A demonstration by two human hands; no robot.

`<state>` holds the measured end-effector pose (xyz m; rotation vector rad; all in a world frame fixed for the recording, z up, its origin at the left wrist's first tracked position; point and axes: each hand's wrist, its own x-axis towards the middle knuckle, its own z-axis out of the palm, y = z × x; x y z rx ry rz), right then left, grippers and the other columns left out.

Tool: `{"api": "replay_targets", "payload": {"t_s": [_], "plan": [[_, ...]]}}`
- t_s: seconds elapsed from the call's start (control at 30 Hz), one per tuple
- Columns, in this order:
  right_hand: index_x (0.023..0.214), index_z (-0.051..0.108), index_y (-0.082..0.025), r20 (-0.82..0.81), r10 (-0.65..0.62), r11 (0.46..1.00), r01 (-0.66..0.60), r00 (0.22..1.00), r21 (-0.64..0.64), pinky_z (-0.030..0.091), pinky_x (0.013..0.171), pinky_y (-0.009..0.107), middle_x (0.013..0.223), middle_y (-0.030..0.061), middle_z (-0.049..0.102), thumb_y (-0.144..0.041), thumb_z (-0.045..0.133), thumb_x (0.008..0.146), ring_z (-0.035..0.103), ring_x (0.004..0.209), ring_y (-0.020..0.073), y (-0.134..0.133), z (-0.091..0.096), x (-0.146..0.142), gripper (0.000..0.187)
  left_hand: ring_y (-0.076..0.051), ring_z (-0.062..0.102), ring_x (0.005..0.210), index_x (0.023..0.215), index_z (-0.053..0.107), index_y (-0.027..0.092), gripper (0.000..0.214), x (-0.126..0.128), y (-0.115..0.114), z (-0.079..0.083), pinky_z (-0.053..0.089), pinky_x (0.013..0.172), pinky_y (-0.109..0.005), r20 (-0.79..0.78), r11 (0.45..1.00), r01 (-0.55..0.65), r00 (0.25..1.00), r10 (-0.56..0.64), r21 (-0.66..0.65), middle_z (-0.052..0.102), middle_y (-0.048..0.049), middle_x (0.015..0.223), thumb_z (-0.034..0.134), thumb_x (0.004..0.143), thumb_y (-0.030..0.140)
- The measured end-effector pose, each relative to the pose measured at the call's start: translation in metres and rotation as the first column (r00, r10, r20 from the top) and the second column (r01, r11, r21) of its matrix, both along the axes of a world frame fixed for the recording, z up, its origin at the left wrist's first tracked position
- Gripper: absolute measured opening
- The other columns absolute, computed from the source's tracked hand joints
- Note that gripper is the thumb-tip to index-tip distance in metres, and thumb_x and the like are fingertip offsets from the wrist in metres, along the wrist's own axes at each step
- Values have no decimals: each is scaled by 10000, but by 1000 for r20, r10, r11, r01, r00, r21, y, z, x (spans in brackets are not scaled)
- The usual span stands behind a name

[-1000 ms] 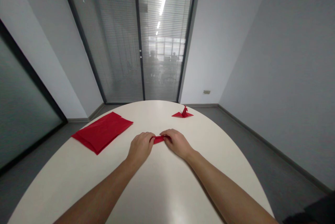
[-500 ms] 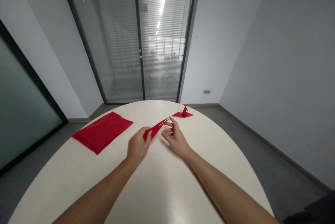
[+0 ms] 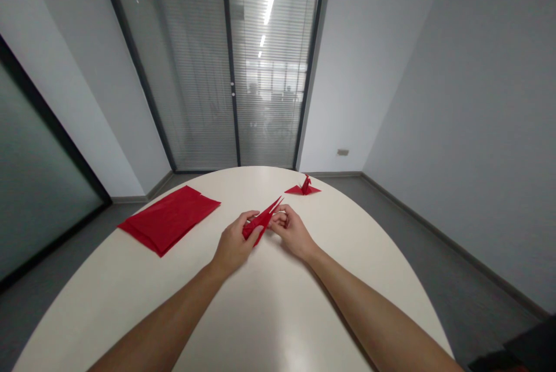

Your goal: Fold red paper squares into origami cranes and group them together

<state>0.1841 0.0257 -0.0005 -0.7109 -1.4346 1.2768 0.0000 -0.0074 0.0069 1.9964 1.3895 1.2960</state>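
A folded piece of red origami paper with two long narrow points aimed away to the right is gripped between the thumb and fingers of my left hand. A flap hangs open along its lower side. On the paper's right side, my right hand has its thumb and fingers curled in a pinch at that flap's edge; its fingertips are partly hidden. Just beyond both hands, a finished red paper crane sits on the table with its wings spread.
Several loose red paper sheets lie stacked at the left of the round white table. Behind the table stands a glass partition with blinds. A dark object shows at the lower right corner.
My right hand has closed its fingers onto the folded paper's side. The paper has turned and its flap has opened out, while my left hand has shifted slightly right.
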Motion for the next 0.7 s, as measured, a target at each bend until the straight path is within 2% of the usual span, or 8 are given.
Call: {"api": "replay_targets", "payload": {"t_s": [0.17, 0.3, 0.47, 0.7], "plan": [[809, 514, -213, 11, 27, 999, -27, 1000, -25, 503, 693, 278, 737, -30, 638, -380, 794, 745, 625, 676, 134, 0, 1, 0, 332, -195, 695, 988, 1237, 577, 238, 362, 1, -1, 0, 533, 901, -324, 49, 998, 46, 998, -45, -31, 726, -48, 1122, 625, 891, 333], [879, 625, -183, 71, 27, 999, -24, 997, -35, 517, 737, 301, 780, 3, 697, -352, 764, 762, 656, 706, 150, -2, 3, 1, 248, -189, 704, 929, 1252, 552, 221, 381, 1, 0, -1, 540, 868, -318, 113, 997, 63, 992, -58, -42, 727, -53, 1070, 627, 893, 328], [955, 686, -173, 74, 49, 998, -45, 996, -51, 532, 781, 322, 849, 35, 742, -389, 788, 765, 689, 769, 172, -7, 7, 0, 306, -194, 702, 944, 1240, 546, 215, 382, 0, 1, -2, 538, 869, -318, 150, 998, 54, 987, -51, -15, 713, -52, 1051, 638, 889, 335], [901, 734, -167, 29, 78, 997, -78, 997, -30, 521, 848, 337, 923, 67, 766, -393, 820, 745, 695, 838, 187, -7, 8, -1, 288, -193, 693, 954, 1238, 544, 212, 355, 0, 0, -1, 535, 877, -327, 136, 998, 60, 989, -61, 13, 702, -57, 1067, 616, 905, 311]]}}
